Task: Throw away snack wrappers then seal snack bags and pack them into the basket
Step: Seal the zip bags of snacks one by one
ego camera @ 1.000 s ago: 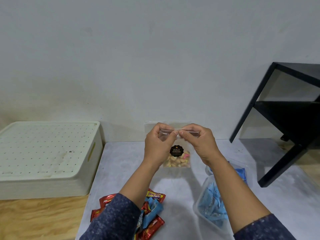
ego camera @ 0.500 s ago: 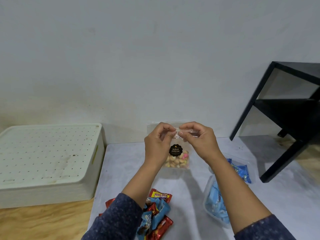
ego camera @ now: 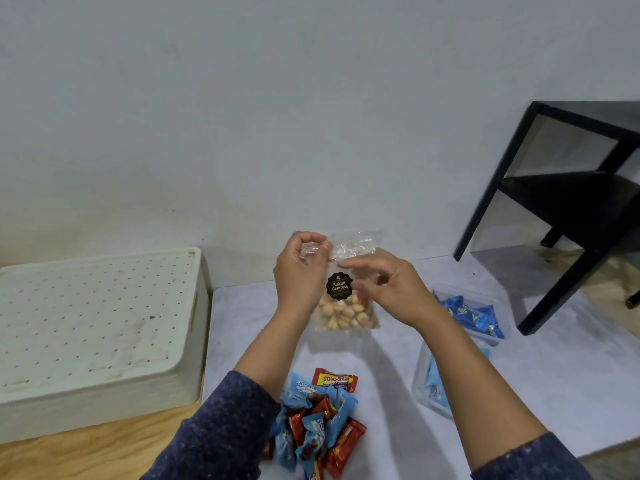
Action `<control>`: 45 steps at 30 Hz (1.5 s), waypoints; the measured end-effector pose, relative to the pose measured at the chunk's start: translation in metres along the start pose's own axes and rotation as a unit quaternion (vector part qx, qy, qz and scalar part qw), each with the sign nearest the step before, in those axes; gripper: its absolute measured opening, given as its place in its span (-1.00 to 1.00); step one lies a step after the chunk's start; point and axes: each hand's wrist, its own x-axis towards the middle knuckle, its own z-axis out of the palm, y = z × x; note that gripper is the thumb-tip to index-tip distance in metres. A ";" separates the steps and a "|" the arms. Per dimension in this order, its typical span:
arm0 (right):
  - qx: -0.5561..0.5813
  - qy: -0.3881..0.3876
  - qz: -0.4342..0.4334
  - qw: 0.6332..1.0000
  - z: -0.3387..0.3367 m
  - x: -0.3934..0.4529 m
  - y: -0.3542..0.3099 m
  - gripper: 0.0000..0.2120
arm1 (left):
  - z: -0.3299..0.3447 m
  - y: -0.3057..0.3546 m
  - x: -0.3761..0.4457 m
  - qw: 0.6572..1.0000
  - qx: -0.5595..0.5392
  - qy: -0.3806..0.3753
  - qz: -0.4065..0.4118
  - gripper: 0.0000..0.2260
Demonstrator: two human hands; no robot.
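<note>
**Q:** What do the two hands hold?

**A:** The left hand pinches the top left corner of a clear biscuit bag, thumb and fingers closed on the plastic. The right hand sits at the bag's right side, fingers curled against the film just beside the black round label — whether it truly grips cannot be told. The bag hangs upright above the grey table, its biscuits settled in the lower half and its crinkled top edge standing above both hands.

**Q:** And what lies around the bag?

**A:** Taking the bag as landmark: below it, nearer the person, a heap of red and blue wrapped snacks rests on the table, partly hidden by the left sleeve. To the bag's right a clear plastic container holds blue packets, some of which show past the right forearm. To its left, off the table's edge, stands a white perforated box on a wooden surface. Far right of the bag — a black frame table against the pale wall.
</note>
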 end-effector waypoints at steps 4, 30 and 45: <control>0.036 0.045 0.059 0.997 0.000 -0.001 0.013 -0.63 | 0.004 -0.011 -0.006 0.993 -0.029 -0.109 0.018 -0.65; -0.051 -0.088 0.218 0.971 -0.028 0.113 0.235 -0.73 | 0.153 -0.179 0.061 0.955 0.254 -0.119 -0.092 -0.45; -0.063 -0.103 0.201 0.972 -0.024 0.125 0.260 -0.62 | 0.159 -0.197 0.069 0.929 0.330 -0.129 -0.105 -0.47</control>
